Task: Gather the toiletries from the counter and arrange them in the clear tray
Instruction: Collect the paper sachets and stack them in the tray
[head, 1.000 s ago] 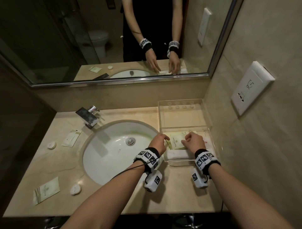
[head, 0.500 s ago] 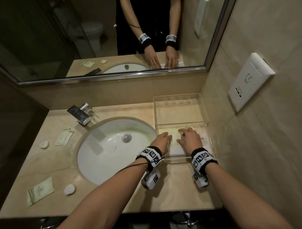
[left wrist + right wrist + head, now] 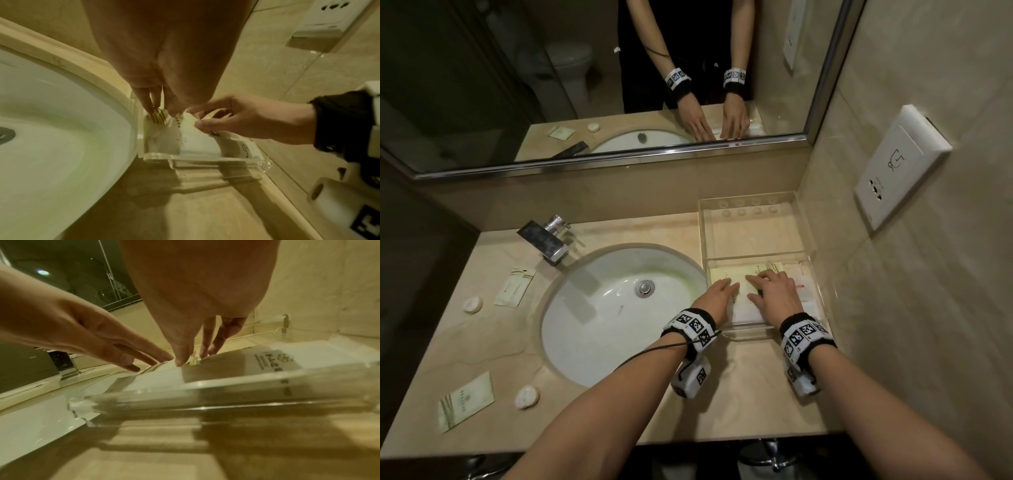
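Note:
The clear tray (image 3: 804, 240) stands right of the sink, against the wall. Its near compartment holds a pale green sachet (image 3: 727, 272) lying on white packets (image 3: 748, 313). My left hand (image 3: 724, 289) and right hand (image 3: 765, 282) are both in that compartment, side by side, fingers straight, tips pressing on the sachet. In the left wrist view my left fingertips (image 3: 153, 108) touch the sachet's striped end (image 3: 159, 117). In the right wrist view my right fingertips (image 3: 203, 353) rest on a printed white packet (image 3: 246, 368). On the counter's left lie two more sachets (image 3: 515, 286) (image 3: 465, 401) and two round white soaps (image 3: 472, 304) (image 3: 527, 396).
The white sink basin (image 3: 602, 318) fills the middle of the beige counter, with a chrome faucet (image 3: 549, 240) behind it. The tray's far compartment (image 3: 753, 236) holds nothing. A wall socket (image 3: 900, 168) sits on the right wall. A mirror spans the back.
Both hands have moved deeper into the near compartment and flattened out. The green sachet, held tilted at the tray's edge before, now lies flat under my fingertips.

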`<act>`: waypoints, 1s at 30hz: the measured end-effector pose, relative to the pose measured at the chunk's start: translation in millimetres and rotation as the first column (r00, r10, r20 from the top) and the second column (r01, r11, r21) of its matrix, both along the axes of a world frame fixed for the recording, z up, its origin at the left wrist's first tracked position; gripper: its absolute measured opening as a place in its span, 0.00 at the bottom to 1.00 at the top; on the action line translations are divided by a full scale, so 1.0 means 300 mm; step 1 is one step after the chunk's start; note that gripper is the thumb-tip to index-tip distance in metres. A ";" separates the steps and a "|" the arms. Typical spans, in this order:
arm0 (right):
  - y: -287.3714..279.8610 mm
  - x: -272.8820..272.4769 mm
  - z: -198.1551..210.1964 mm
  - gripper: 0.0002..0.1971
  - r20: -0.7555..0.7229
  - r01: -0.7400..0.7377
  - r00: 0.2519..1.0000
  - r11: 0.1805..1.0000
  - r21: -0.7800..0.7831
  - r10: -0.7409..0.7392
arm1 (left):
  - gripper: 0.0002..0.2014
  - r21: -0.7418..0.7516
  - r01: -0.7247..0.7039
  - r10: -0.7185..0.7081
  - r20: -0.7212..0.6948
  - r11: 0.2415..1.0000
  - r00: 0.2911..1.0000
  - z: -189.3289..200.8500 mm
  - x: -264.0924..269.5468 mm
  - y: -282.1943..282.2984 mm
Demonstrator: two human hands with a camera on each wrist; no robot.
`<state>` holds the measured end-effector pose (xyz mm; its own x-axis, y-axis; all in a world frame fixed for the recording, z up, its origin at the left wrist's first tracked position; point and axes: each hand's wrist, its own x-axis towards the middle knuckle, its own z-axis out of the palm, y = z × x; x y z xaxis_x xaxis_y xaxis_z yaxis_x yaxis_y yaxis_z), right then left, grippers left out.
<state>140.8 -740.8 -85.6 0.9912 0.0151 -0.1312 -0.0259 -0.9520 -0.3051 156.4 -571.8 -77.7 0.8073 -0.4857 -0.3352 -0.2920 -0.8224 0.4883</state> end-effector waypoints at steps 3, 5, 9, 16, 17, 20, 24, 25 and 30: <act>0.004 0.003 0.022 0.24 0.019 0.043 0.999 0.998 0.052 -0.044 | 0.34 -0.054 -0.034 0.036 0.021 0.998 0.999 0.015 0.008 0.019; 0.012 0.009 0.049 0.22 0.057 0.072 0.995 0.995 0.070 -0.076 | 0.30 -0.141 -0.086 0.095 0.057 0.986 0.994 0.034 0.015 0.049; 0.070 0.022 0.114 0.17 0.110 0.124 0.983 0.975 0.184 -0.145 | 0.15 -0.292 -0.203 0.239 0.095 0.935 0.966 0.064 0.010 0.174; 0.382 0.062 0.168 0.13 0.128 -0.054 0.992 0.939 0.341 0.010 | 0.09 -0.394 -0.519 0.548 -0.047 0.759 0.835 0.113 -0.060 0.536; 0.445 0.067 0.169 0.12 0.129 -0.089 0.991 0.929 0.360 0.045 | 0.09 -0.388 -0.554 0.582 -0.054 0.736 0.811 0.117 -0.078 0.597; 0.647 0.075 0.169 0.12 0.106 -0.187 0.982 0.890 0.417 0.157 | 0.09 -0.364 -0.662 0.686 -0.079 0.656 0.723 0.121 -0.142 0.789; 0.934 0.068 0.153 0.10 0.036 -0.322 0.937 0.820 0.473 0.347 | 0.10 -0.335 -0.797 0.818 -0.112 0.503 0.564 0.119 -0.245 1.050; 1.006 0.063 0.146 0.10 0.015 -0.349 0.920 0.803 0.484 0.391 | 0.10 -0.321 -0.831 0.850 -0.123 0.455 0.512 0.118 -0.274 1.112; 1.317 0.045 0.106 0.11 -0.062 -0.413 0.855 0.749 0.519 0.514 | 0.12 -0.246 -0.936 0.946 -0.140 0.253 0.293 0.071 -0.403 1.386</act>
